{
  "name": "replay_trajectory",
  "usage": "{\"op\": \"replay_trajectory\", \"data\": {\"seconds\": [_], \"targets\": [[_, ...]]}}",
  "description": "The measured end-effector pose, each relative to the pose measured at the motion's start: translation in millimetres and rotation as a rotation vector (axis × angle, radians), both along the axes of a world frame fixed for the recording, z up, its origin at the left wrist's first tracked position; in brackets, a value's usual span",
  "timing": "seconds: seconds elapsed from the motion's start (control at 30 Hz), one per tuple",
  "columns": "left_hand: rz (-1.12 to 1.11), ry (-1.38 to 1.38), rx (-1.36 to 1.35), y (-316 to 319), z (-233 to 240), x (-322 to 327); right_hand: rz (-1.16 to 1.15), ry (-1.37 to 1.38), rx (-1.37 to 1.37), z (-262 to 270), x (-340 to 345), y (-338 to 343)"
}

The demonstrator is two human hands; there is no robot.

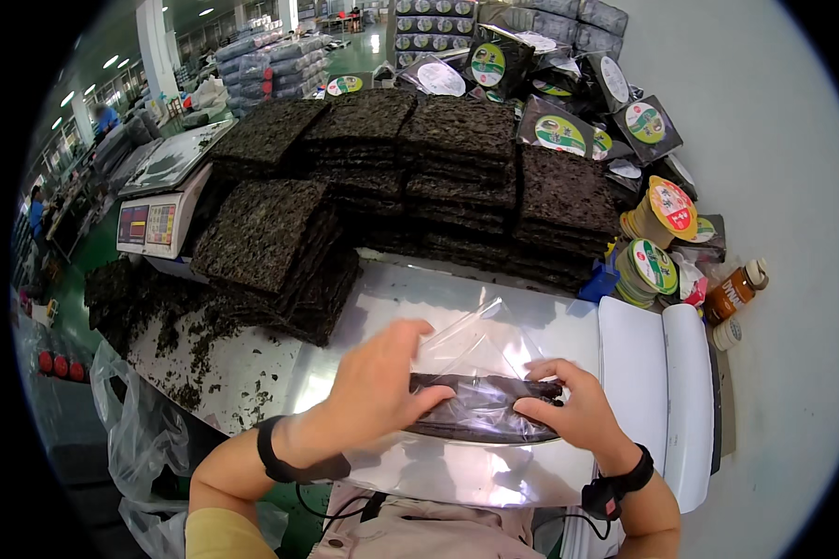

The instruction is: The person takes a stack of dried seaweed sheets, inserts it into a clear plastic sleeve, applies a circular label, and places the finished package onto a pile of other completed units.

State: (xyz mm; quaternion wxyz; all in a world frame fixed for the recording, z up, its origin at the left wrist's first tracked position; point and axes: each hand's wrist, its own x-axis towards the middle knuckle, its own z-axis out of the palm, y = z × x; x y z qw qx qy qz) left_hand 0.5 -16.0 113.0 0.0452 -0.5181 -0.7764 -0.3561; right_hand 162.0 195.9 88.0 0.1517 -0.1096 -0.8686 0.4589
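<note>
A clear plastic bag (486, 332) with dark dried seaweed sheets (475, 427) in it lies in front of me on a shiny metal sheet (391, 300). Its peaked film flap stands up on the far side. My right hand (577, 405) grips the packet's right end, thumb on the near side and fingers on the far side. Over the left end is my left hand (374, 381), slightly blurred, with thumb and fingers spread apart. The left thumb rests on or just above the film; contact is hard to tell.
Tall stacks of square seaweed sheets (454, 133) fill the back, with another stack (262, 237) at left. A digital scale (150, 223) stands beside them. Labelled packets (563, 133), sticker rolls (647, 269), a bottle (734, 293) and white paper (633, 391) line the right.
</note>
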Motion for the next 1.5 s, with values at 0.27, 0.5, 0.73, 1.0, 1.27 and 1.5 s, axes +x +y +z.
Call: {"op": "replay_trajectory", "data": {"seconds": [0.27,0.5,0.73,1.0,1.27,1.5], "targets": [[-0.07,-0.915,-0.181,12.1,-10.4,-21.8,-0.086,-0.151,-0.446,7.8,-23.0,-9.1],[-0.164,-0.718,-0.167,16.2,-7.2,-23.0,-0.087,-0.051,-0.191,3.4,-23.5,-10.9],[-0.178,-0.299,-0.107,15.8,-18.1,-23.2,0.236,0.019,0.38,12.8,-22.3,9.0],[-0.409,0.145,0.089,1.5,-4.1,39.2,0.344,0.428,0.752,3.8,-25.3,13.1],[-0.412,0.407,0.105,-9.8,-32.7,55.1,0.342,0.393,0.933,27.9,3.3,24.4],[-0.418,0.426,0.162,-7.2,-31.8,43.4,0.148,0.37,0.213,-9.4,59.2,-23.3]]}}
